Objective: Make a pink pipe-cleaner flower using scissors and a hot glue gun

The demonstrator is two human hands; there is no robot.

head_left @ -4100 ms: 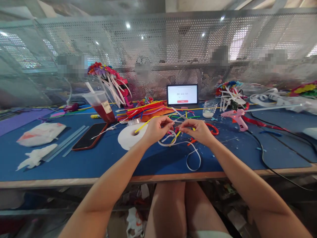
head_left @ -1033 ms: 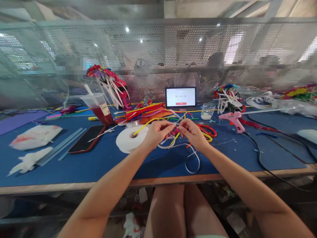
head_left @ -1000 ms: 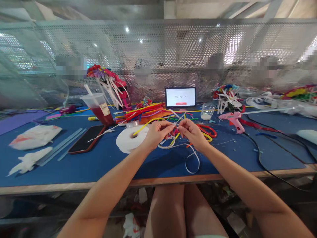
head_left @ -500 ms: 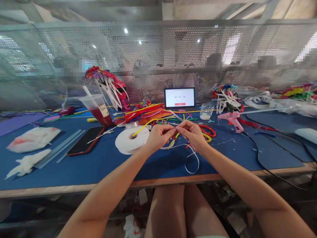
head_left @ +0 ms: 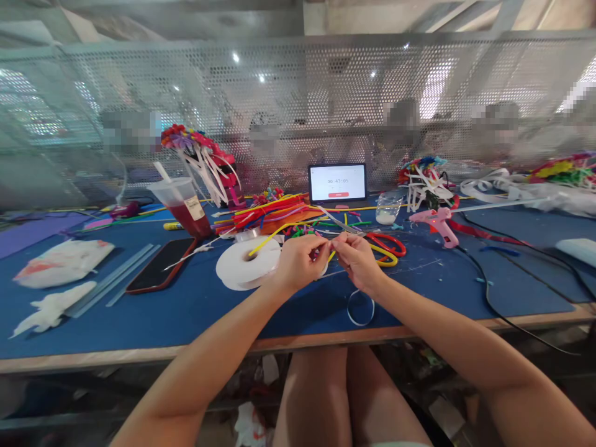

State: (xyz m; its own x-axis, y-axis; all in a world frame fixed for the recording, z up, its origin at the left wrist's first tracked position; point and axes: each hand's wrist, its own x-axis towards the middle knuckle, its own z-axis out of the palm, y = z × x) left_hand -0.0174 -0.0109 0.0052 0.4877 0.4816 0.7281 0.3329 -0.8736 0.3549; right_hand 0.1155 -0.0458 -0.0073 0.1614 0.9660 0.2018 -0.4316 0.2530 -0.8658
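Observation:
My left hand (head_left: 302, 262) is closed, thumb and fingers pinched together above the middle of the table. Facing it, my right hand (head_left: 357, 259) is closed in a pinch too, the fingertips of both nearly meeting. Whatever is between them is too small to make out. A thin white ribbon (head_left: 361, 324) curls on the table below my right hand. Left of my left hand lies a white ribbon spool (head_left: 233, 267). Scissors with red and yellow handles (head_left: 399, 243) rest just beyond my right hand, and a bundle of coloured pipe cleaners (head_left: 270, 212) lies behind.
A lit tablet (head_left: 338, 182) with a timer stands at the back. On the left are a cup of red drink (head_left: 184, 208), a phone (head_left: 161, 266) and clear glue sticks (head_left: 112, 280). A pink glue gun (head_left: 437, 225) with a black cable (head_left: 487, 295) sits right.
My left hand has turned, its fingers curling in more, and my right hand has shifted slightly down and left. Less of the white ribbon shows below them.

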